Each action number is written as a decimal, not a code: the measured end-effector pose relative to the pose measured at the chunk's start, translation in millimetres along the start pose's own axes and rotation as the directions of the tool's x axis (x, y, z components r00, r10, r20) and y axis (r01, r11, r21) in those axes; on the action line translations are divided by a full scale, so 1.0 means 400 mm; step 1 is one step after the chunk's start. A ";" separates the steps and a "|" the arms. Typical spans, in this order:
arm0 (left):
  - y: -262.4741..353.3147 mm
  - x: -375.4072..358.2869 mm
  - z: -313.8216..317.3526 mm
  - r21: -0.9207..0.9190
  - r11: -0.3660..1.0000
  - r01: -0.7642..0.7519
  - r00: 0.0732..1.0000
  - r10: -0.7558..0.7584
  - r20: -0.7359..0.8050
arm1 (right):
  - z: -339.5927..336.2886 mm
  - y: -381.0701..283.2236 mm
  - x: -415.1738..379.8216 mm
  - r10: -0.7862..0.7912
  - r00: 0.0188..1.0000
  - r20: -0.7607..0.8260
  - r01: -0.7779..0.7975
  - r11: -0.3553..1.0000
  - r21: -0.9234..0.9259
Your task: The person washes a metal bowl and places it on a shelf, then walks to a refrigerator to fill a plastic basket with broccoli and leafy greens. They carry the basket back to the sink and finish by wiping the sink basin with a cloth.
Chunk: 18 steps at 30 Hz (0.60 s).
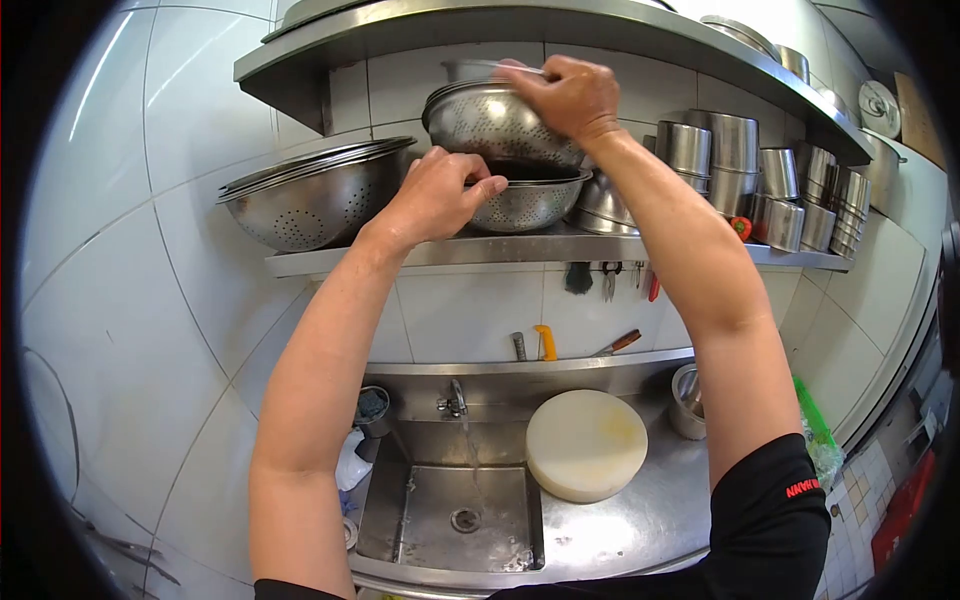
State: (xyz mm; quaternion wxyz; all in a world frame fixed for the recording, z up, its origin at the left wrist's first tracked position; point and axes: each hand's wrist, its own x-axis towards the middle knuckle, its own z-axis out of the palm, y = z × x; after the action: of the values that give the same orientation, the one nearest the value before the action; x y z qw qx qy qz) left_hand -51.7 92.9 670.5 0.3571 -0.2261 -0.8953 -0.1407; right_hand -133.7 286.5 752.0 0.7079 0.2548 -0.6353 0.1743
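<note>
Both my arms reach up to the lower wall shelf. My right hand [568, 100] is closed around the rim of an upper perforated metal colander [490, 122], its fingertips slightly blurred. That colander is tilted above a lower perforated colander [530, 207] standing on the shelf. My left hand [440, 195] is curled at the left rim of the lower colander, thumb lying along the edge; its other fingers are partly hidden behind the hand. To its left leans a stack of large colanders [310, 205].
Metal cups and pots [735, 150] crowd the shelf's right side. An upper shelf [560, 22] hangs overhead. Below, water runs from a tap [458, 400] into a steel sink [440, 500], beside a thick round chopping board [586, 445]. Knives and tools stand along the back.
</note>
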 end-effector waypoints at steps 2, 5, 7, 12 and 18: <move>-0.011 0.007 0.011 0.033 0.991 -0.131 0.989 0.133 -0.069 | -0.003 0.024 0.029 0.088 0.996 -0.008 -0.088 0.995 -0.050; 0.010 0.017 0.002 0.003 0.997 -0.073 0.996 0.073 -0.058 | -0.025 0.030 0.030 0.117 0.992 0.038 -0.117 0.993 0.017; -0.011 0.013 0.029 -0.037 0.995 -0.089 0.990 0.084 -0.112 | -0.009 0.039 0.018 0.151 0.980 0.127 -0.165 0.980 0.108; -0.042 0.008 0.043 -0.167 0.985 -0.049 0.983 0.017 -0.185 | -0.019 0.033 0.014 0.127 0.892 0.434 -0.302 0.882 0.361; -0.011 -0.006 0.055 -0.329 0.944 0.007 0.973 -0.083 -0.216 | -0.068 -0.015 -0.037 0.011 0.932 0.363 -0.166 0.902 0.398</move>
State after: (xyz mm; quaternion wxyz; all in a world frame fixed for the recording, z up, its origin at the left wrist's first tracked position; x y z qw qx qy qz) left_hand -64.8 97.5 652.9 0.4114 -0.2438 -0.8178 -0.3200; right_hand -110.2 298.4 735.0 0.5016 0.3993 -0.7098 0.2917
